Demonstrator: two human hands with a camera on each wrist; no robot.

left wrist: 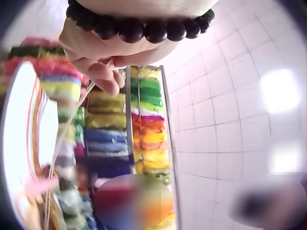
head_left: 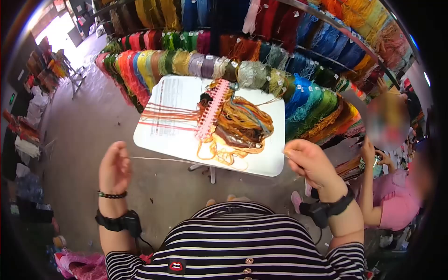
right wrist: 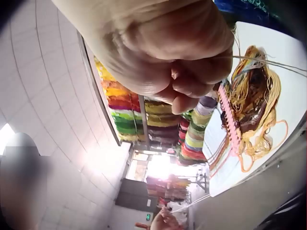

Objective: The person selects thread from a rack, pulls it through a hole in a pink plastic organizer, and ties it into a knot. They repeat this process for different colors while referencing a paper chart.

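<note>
A pale thread (head_left: 158, 159) is stretched between the two hands, across the near side of a white board (head_left: 175, 147). My left hand (head_left: 116, 165) pinches one end with curled fingers; in the left wrist view the thread (left wrist: 67, 129) runs down from the fingers of that hand (left wrist: 103, 55). At the board's right corner my right hand (head_left: 311, 163) pinches the other end, and strands (right wrist: 273, 63) leave that hand (right wrist: 168, 43) in the right wrist view. On the board lies a pink toothed strip (head_left: 214, 107), with brown and orange threads (head_left: 247, 123) looped through it.
Racks of coloured yarn skeins (head_left: 200, 65) stand behind and right of the board. A person in pink (head_left: 399, 200) is at the right. More yarn hangs on a stand (head_left: 46, 65) at the far left. A board leg (head_left: 212, 174) shows below.
</note>
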